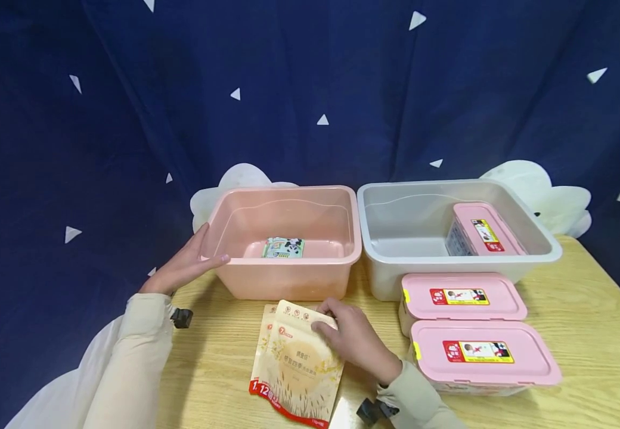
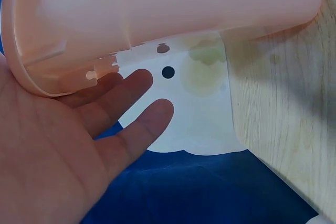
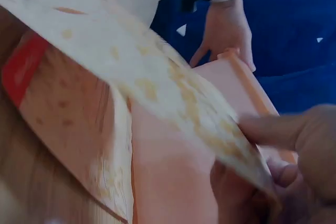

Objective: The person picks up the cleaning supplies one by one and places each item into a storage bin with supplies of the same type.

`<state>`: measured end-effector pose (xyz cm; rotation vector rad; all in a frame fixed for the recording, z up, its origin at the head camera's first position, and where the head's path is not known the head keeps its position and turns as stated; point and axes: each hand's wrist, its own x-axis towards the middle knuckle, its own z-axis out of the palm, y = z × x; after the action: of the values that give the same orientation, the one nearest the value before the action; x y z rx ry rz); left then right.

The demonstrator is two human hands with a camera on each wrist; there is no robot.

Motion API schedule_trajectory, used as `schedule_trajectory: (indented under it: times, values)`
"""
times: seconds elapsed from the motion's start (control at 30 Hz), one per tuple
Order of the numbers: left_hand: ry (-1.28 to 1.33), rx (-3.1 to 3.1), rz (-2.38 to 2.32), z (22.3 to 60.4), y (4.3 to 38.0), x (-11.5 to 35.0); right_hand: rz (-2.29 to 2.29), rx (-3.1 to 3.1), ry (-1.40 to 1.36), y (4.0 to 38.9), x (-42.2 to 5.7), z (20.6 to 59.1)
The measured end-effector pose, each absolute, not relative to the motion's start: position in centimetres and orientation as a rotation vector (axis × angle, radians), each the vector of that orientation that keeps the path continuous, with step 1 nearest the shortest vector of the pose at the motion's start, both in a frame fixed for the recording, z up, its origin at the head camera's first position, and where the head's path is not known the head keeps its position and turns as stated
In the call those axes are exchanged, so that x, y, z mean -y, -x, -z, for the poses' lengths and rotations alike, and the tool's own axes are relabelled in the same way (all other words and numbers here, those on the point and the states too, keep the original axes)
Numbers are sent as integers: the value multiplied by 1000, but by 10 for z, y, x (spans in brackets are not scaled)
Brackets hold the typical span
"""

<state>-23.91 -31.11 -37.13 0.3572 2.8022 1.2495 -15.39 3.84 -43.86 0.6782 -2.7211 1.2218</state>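
My right hand (image 1: 358,336) pinches the upper right edge of a cream stand-up pouch (image 1: 304,372) with grain drawings and a red bottom band. In the right wrist view that pouch is tilted, thumb on one face and fingers behind. A second, similar pouch (image 1: 262,351) lies partly hidden beneath it. At the left end of a pink plastic bin (image 1: 283,281), my left hand (image 1: 181,268) rests against the rim. Its fingers extend along the bin's outer side in the left wrist view. Inside the bin lies a small green packet (image 1: 283,248) with a panda picture.
Right of the pink bin stands a grey-white bin (image 1: 385,268) holding a pink-lidded box (image 1: 487,229). In front of it are two more pink-lidded boxes, one nearer (image 1: 484,351) and one farther (image 1: 465,296). A dark blue curtain (image 1: 288,143) hangs behind the wooden table (image 1: 589,333).
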Motion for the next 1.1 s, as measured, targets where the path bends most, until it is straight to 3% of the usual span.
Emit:
schedule_trajectory:
  times: [0.33,0.47,0.73,1.1]
  values:
    - [-369,-2784,-1296,372,239,308,-1781,2747,-520,143,-38,425]
    - [-346,-2780,-1291,371,238,308,-1542,2730,-530,133,-37,415]
    - [-253,-2782,-1261,367,232,310,-997,2693,-853,124,-40,372]
    - [-230,-2768,-1257,370,236,311,-1172,2704,-1054,155,-59,355]
